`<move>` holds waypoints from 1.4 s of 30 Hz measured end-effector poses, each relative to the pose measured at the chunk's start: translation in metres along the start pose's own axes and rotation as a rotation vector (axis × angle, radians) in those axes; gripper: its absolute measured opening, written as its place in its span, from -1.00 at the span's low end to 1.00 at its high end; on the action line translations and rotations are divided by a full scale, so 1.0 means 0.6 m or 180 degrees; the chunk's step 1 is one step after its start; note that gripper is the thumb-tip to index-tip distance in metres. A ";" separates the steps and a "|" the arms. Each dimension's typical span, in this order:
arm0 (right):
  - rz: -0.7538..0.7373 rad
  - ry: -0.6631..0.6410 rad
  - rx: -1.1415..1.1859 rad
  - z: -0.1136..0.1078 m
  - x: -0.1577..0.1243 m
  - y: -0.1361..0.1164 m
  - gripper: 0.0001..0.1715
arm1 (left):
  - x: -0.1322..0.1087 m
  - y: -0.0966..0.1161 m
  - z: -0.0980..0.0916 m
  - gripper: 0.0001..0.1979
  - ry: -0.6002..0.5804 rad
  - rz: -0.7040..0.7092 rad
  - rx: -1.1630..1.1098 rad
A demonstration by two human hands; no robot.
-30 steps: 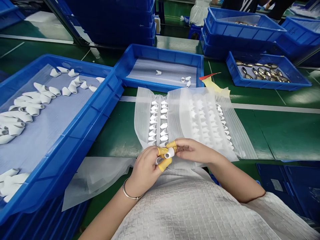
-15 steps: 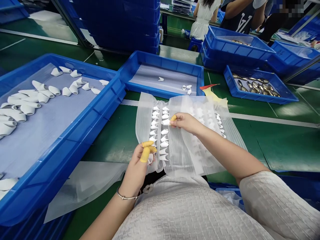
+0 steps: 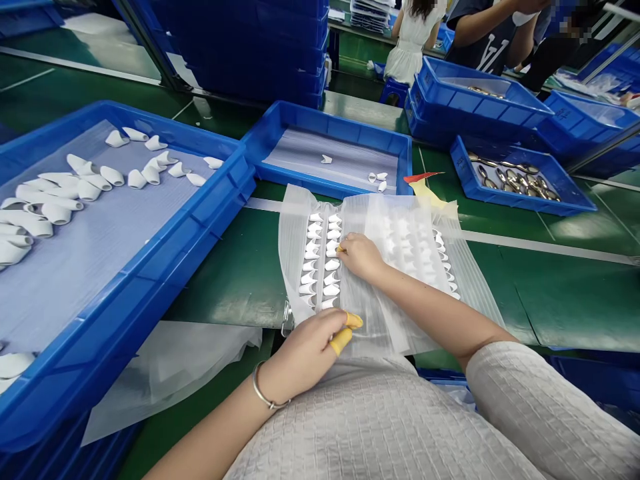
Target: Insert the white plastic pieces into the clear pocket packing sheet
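Two yellow-sheathed digits (image 3: 341, 341) of the left grip (image 3: 306, 352) stand barely parted at the green worktop (image 3: 550, 293)'s near edge; anything held is hidden. Bare surface opens rightward. Farther, the right grip (image 3: 363, 257) meets one small white hollow cap (image 3: 331, 250) in two exposed columns on translucent plastic sheeting (image 3: 385, 337); whether pinching, I cannot tell. Four white pieces (image 3: 327, 159) lie in the far blue plastic tray (image 3: 340, 133).

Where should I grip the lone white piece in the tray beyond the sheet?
Probably pinch the white piece by its sides, from above: it lies apart from three others, leaving room around it, while the tray walls hinder a low approach.
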State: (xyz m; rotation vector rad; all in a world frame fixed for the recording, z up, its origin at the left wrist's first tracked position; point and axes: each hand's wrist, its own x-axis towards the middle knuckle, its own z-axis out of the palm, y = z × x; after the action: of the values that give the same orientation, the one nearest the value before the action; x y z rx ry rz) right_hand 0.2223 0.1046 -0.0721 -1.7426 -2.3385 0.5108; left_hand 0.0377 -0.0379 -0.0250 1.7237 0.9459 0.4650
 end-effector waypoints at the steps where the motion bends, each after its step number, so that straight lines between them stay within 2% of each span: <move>1: -0.0058 -0.0046 -0.0061 -0.003 0.003 0.001 -0.80 | 0.008 0.004 0.004 -0.75 -0.0170 0.0118 0.0265; 5: -0.0206 -0.0084 -0.0251 -0.037 0.027 0.021 -0.81 | 0.037 0.008 0.027 -0.76 -0.0594 0.0305 0.1345; 8: -0.0090 0.0047 -0.0512 -0.070 0.053 0.049 -0.68 | 0.048 0.001 0.042 -0.72 -0.0745 0.0274 0.2073; 11: -0.0114 -0.0159 -0.0738 -0.083 0.075 0.070 -0.74 | 0.052 -0.003 0.051 -0.70 -0.0832 0.0171 0.2578; 14: -0.0236 -0.0421 -0.0851 -0.071 0.090 0.074 -0.83 | 0.055 0.002 0.055 -0.69 -0.0907 0.0094 0.2710; 16: -0.0230 -0.0460 -0.0888 -0.057 0.095 0.070 -0.83 | 0.062 0.007 0.056 -0.72 -0.0944 0.0029 0.2719; 21: -0.0008 -0.0254 -0.0836 -0.033 0.098 0.057 -0.71 | 0.085 0.009 0.062 -0.78 -0.0915 -0.0136 0.2655; 25: 0.0047 -0.0157 -0.0693 -0.047 0.090 0.051 -0.76 | 0.081 0.006 0.049 -0.75 -0.0867 -0.0125 0.2571; 27: 0.0041 -0.0033 -0.0622 -0.068 0.071 0.044 -0.78 | 0.064 0.005 0.033 -0.69 -0.0590 -0.0117 0.2154; 28: 0.0023 0.0088 -0.0544 -0.079 0.056 0.039 -0.76 | 0.054 0.004 0.023 -0.65 -0.0253 -0.0151 0.1588; 30: -0.0077 0.0348 -0.0201 -0.102 0.013 0.020 -0.72 | 0.035 0.003 0.007 -0.52 0.0518 -0.0349 0.0015; 32: -0.0430 0.0456 0.0911 -0.118 -0.043 -0.008 -0.79 | 0.024 0.004 -0.004 -0.41 0.1139 -0.0608 -0.1499; 33: -0.0620 0.0297 0.1378 -0.123 -0.073 -0.023 -0.79 | 0.022 0.007 -0.005 -0.36 0.1330 -0.0706 -0.2045; 35: -0.1021 -0.0154 0.1861 -0.124 -0.128 -0.053 -0.85 | 0.023 0.012 -0.004 -0.29 0.1488 -0.0825 -0.2667; 38: -0.1420 -0.0498 0.1920 -0.106 -0.182 -0.084 -0.93 | 0.030 0.020 0.007 -0.20 0.1403 -0.0924 -0.2824; 40: -0.1420 -0.0563 0.2017 -0.091 -0.195 -0.090 -0.82 | 0.030 0.020 0.013 -0.19 0.1304 -0.0892 -0.2729; 42: -0.1208 -0.0548 0.2373 -0.081 -0.199 -0.086 -0.73 | 0.027 0.018 0.016 -0.23 0.1205 -0.0743 -0.2591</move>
State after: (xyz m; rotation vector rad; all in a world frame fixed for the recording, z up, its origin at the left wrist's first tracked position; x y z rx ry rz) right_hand 0.2285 -0.0144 -0.0007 -0.9259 -2.0838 1.2814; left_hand 0.0579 -0.0325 -0.0206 0.7930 1.0135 0.8926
